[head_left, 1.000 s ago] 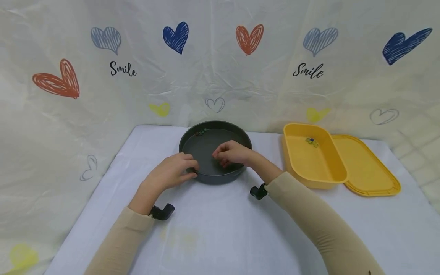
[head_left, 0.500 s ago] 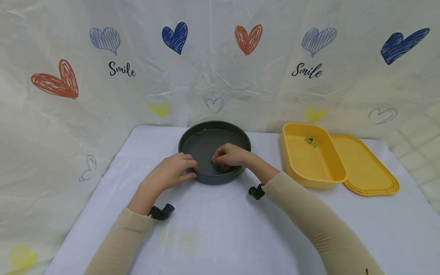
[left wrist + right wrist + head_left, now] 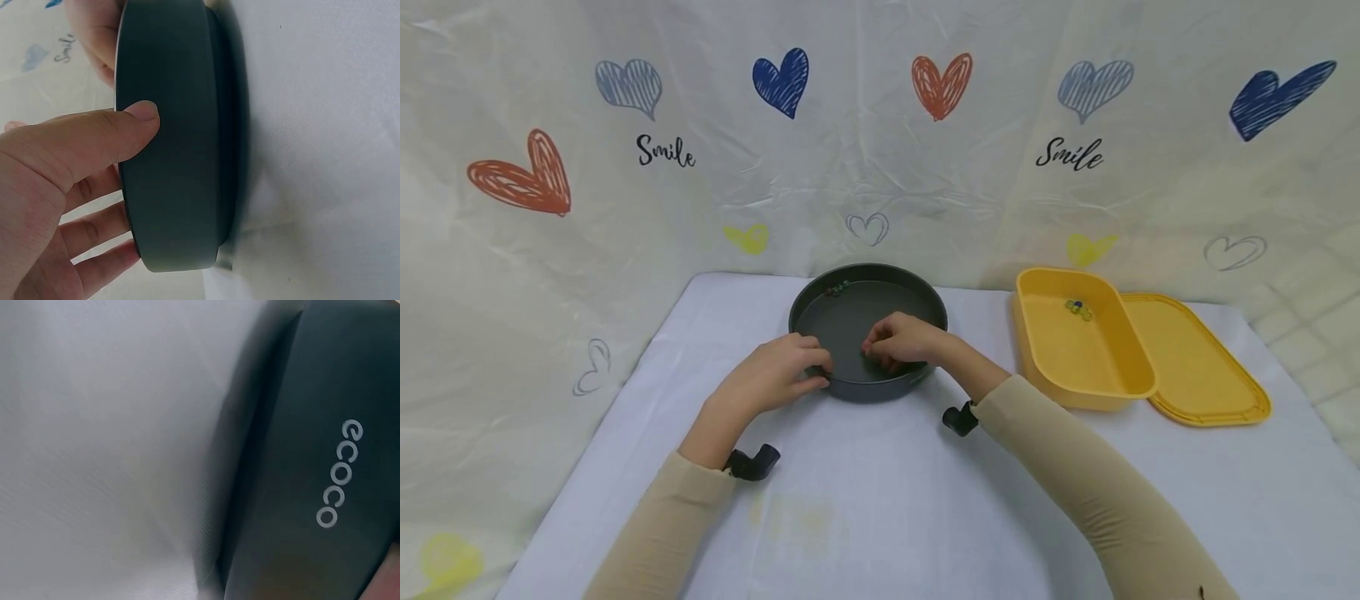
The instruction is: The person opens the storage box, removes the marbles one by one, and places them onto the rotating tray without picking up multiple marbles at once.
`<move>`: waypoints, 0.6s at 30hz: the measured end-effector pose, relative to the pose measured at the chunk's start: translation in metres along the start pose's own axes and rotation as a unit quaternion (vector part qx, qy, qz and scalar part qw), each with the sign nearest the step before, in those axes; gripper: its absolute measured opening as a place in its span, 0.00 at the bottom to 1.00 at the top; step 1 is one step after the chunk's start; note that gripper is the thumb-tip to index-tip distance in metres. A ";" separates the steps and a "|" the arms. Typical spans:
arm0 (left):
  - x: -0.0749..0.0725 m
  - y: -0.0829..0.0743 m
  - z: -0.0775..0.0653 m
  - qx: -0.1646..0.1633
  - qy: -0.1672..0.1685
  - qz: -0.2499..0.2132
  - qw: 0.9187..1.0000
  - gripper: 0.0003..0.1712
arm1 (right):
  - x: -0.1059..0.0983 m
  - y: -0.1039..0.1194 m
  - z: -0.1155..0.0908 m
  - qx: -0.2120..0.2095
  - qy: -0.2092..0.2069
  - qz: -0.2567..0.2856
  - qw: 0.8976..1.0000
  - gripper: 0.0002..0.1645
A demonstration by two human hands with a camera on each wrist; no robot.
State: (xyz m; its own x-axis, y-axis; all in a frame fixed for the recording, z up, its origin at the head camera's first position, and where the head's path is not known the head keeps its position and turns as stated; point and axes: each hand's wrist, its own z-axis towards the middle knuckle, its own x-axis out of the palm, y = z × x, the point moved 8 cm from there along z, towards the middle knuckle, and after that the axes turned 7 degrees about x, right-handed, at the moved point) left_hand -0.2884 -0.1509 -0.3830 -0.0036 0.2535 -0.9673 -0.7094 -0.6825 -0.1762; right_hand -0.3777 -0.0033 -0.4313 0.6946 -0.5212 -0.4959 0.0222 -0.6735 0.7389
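A dark, shallow round tray (image 3: 874, 392) stands on the cloth-covered table. My left hand (image 3: 778, 371) grips its near left rim. In the left wrist view the thumb (image 3: 134, 131) lies on the outer wall and the fingers reach over the rim. My right hand (image 3: 906, 340) is down inside the tray, right of the middle, fingers bent and bunched. Whether anything is between its fingertips is hidden. Several tiny green and reddish pieces (image 3: 838, 288) lie by the tray's far left wall. The right wrist view shows mostly the tray's wall (image 3: 337, 475), lettered "ecoco".
To the right is a yellow box (image 3: 1105, 358) with several small yellowish pieces and a blue one (image 3: 1078, 308) inside. Its yellow lid (image 3: 1206, 367) lies flat, partly beneath it. A white curtain (image 3: 1000, 192) printed with hearts hangs behind the table.
My right hand's fingers have drawn closer together and lower into the tray since a second ago. Over the last half second little moves. The left hand stays on the rim.
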 end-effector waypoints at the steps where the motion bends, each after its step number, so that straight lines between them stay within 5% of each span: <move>1: 0.000 0.000 0.000 0.000 0.000 -0.001 1.000 0.07 | -0.001 0.000 -0.001 -0.004 -0.001 0.003 1.000 0.11; 10: 0.000 -0.001 0.001 0.002 0.002 -0.001 1.000 0.07 | -0.030 0.006 -0.017 -0.070 -0.041 0.044 0.996 0.18; 18: 0.001 0.000 0.000 0.002 0.003 0.001 1.000 0.07 | -0.067 -0.003 -0.036 -0.050 -0.078 0.037 0.995 0.18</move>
State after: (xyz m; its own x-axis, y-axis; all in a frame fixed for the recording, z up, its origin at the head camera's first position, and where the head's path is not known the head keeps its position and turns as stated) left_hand -0.2888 -0.1508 -0.3837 -0.0010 0.2471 -0.9690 -0.7118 -0.6808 -0.1729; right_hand -0.3987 0.0531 -0.3838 0.5764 -0.6487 -0.4969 0.0516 -0.5780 0.8144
